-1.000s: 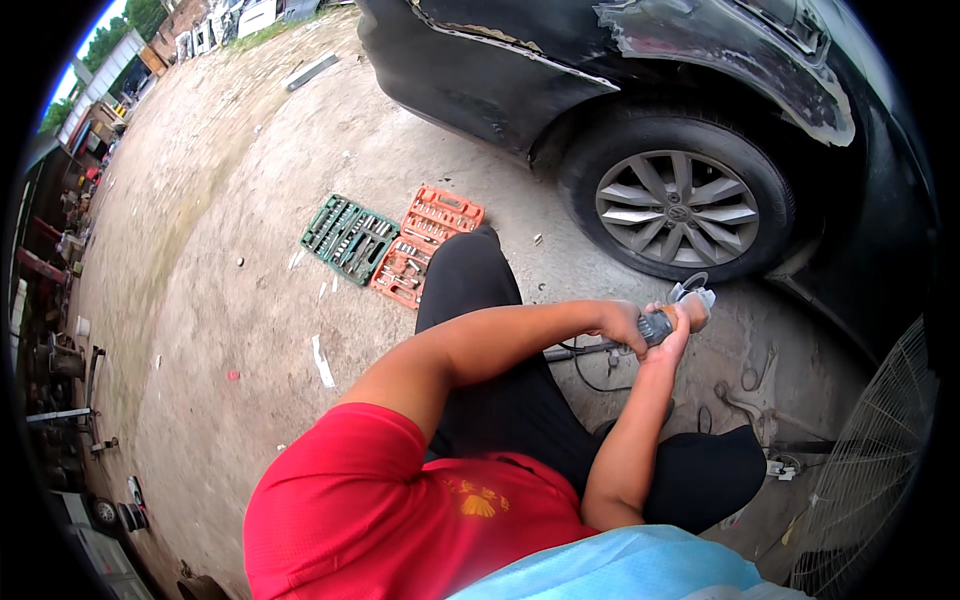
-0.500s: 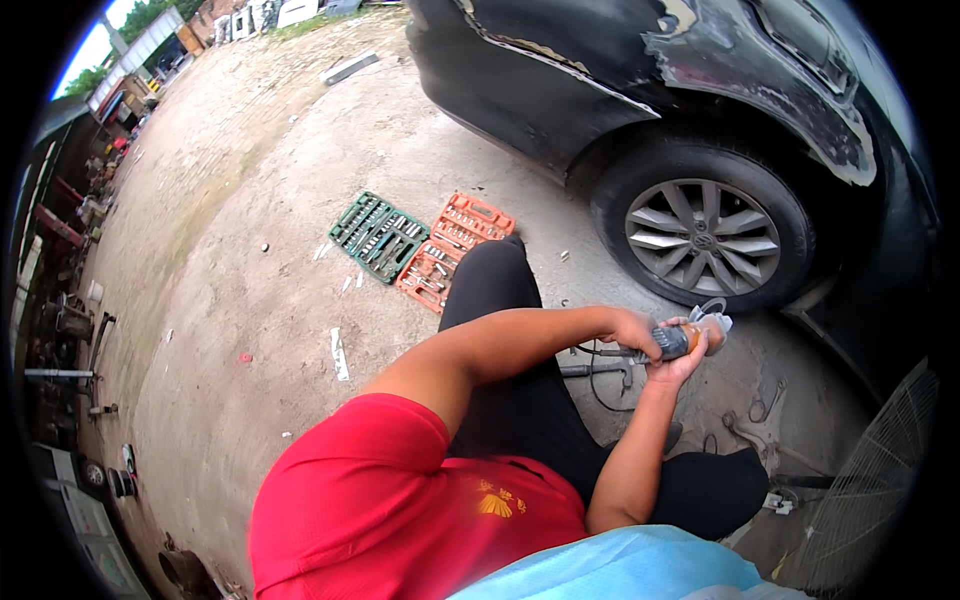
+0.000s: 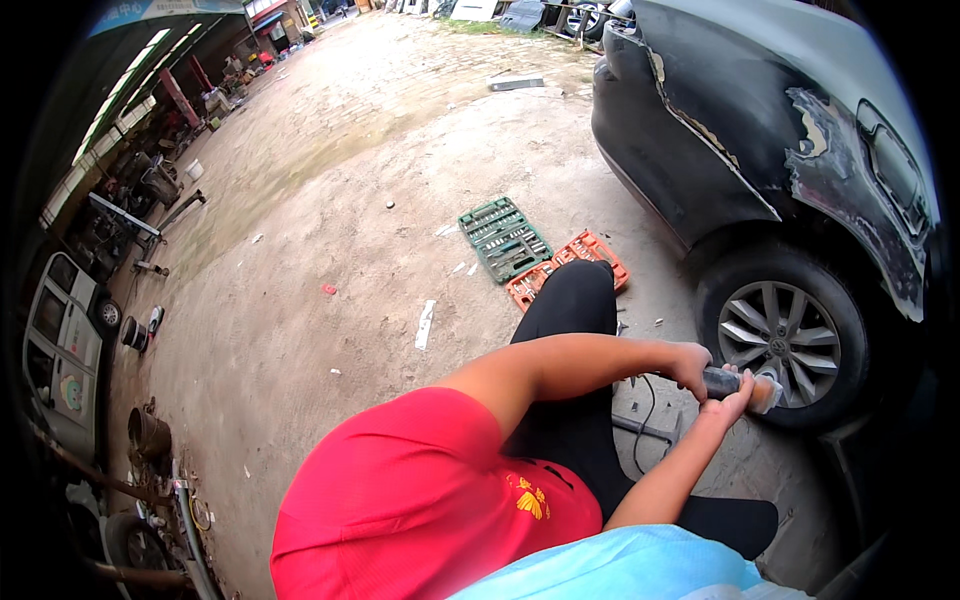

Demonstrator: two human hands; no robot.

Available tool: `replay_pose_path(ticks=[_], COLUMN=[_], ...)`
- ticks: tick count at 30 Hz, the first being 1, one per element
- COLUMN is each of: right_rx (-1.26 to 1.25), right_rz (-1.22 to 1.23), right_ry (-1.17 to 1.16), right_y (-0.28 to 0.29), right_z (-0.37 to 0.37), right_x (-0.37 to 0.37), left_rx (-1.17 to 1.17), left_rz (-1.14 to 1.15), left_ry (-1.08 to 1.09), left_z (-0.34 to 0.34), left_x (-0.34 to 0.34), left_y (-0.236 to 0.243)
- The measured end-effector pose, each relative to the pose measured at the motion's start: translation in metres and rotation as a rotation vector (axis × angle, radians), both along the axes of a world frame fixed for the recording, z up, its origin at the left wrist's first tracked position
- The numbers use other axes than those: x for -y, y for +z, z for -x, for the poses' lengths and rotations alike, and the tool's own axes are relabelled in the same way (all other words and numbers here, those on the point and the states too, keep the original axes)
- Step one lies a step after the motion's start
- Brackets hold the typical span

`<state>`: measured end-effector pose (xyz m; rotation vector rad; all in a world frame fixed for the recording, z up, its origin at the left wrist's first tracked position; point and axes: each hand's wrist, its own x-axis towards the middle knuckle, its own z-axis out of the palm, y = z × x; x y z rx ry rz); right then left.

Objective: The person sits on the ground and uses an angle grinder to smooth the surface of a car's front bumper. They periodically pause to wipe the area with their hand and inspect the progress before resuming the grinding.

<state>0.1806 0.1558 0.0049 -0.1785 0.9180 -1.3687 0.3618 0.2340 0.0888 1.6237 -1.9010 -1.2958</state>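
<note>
My left hand (image 3: 690,365) is wrapped round the rear of a grey and orange angle grinder (image 3: 720,380). My right hand (image 3: 730,402) grips the grinder just beyond it, close to the guard at its front. The tool is in front of the alloy wheel (image 3: 778,340) of a black car (image 3: 680,170); whether it touches the tyre, I cannot tell. A dark cord (image 3: 650,420) loops below my hands. My left leg (image 3: 570,300), in black trousers, is bent beside them.
Open green (image 3: 500,240) and orange (image 3: 600,255) socket cases lie beyond my knee on the dusty ground (image 3: 340,330). The car has patched, scraped panels. At the left are an open shed (image 3: 150,70), a white van (image 3: 60,360), scrap and loose tyres (image 3: 135,545).
The view has swung left, showing more shed and van; the car and tool cases sit further right in the picture. Both hands still grip the grinder.
</note>
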Motion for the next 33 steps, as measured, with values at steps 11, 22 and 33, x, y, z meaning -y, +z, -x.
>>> replay_pose_path(ticks=[11, 22, 33], right_rx=[0.182, 0.112, -0.2], right_rz=[0.161, 0.215, 0.561], right_ry=[-0.01, -0.202, -0.263], right_y=[0.074, 0.1, 0.155], right_z=[-0.076, -0.028, -0.028], right_x=[-0.059, -0.039, -0.06], left_rx=[0.381, 0.029, -0.362], left_rz=[0.356, 0.42, 0.391], left_ry=[0.191, -0.117, -0.038], left_z=[-0.035, -0.045, -0.063], left_x=[-0.082, -0.025, -0.027], left_y=[0.073, 0.111, 0.05])
